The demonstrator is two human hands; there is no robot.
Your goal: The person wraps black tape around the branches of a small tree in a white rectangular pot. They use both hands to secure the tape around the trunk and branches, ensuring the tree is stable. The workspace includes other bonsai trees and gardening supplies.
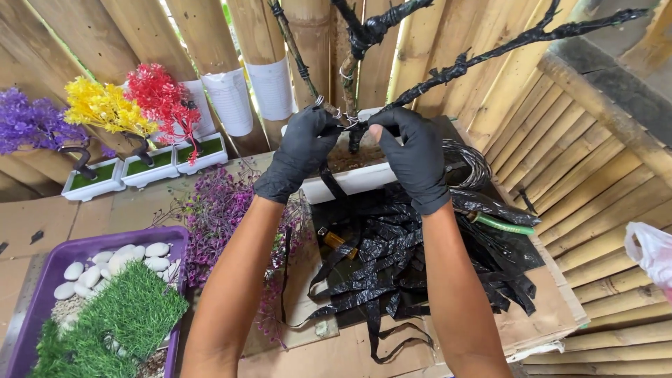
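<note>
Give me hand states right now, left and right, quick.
Left hand: closed, pinching the black strip at the tree trunk.
Right hand: closed, fingers pinched on the wrapped trunk base, beside the left.

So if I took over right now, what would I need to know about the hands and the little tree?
Left hand, in a black glove, pinches a black plastic strip at the trunk of the bare wire tree.
Right hand, also gloved, grips the trunk base from the other side.
The tree stands in a white rectangular pot.
Done: upper branches are wrapped black.
Left: the lower trunk is partly bare.
Spare black strips lie on the cardboard below.
</note>
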